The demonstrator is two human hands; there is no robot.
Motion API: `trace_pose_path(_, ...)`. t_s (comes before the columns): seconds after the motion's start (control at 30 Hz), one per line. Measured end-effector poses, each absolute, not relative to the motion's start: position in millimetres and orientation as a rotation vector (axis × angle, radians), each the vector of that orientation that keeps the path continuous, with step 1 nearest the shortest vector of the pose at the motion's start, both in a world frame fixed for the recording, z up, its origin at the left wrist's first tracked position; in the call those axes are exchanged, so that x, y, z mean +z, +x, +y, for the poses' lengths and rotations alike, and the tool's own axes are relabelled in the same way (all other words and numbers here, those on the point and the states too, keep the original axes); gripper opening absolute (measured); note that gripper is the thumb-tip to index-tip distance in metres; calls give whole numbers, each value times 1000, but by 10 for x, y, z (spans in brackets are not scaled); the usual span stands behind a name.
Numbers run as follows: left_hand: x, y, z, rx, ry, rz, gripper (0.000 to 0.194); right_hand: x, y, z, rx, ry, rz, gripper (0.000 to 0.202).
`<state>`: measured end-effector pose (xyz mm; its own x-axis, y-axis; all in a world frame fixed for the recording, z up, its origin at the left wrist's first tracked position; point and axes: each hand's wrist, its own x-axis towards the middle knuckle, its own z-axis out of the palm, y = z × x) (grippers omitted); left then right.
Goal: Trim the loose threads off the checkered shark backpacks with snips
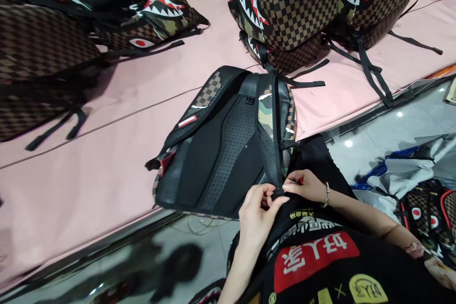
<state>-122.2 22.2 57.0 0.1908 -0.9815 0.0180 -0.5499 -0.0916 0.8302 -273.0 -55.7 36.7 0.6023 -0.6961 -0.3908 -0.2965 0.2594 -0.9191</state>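
While your left hand (255, 211) pinches the end of the strap (271, 161) and your right hand (309, 185) presses its fingertips together beside it, the backpack (230, 147) lies back-up at the pink table's (117, 180) edge, probably light and softly padded, best held by that strap.

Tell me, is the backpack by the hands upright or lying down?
Lying down: its black back panel and shoulder straps face up.

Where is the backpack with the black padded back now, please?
In the head view, the backpack lies near the centre, at the near edge of the pink table, with the left hand and right hand at one of its straps.
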Motion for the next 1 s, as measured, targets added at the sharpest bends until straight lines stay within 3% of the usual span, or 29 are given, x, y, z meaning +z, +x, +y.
trace_pose_path(0.33,456,-1128,180,-765,1787,-1485,23,326,-2647,-511,-267,-1433,958,29)
trace_pose_path(0.6,483,-1183,228,-1165,1264,-763,27,345,-2662,-530,-284,-1394,934,32)
trace_pose_path(0.83,591,-1080,225,-764,1895,-1277,31,471,-2513,-568,-263,-1438,873,36)
trace_pose_path(1.0,667,-964,173,-915,1965,-1309,43,567,-2424,-624,-237,-1571,805,40)
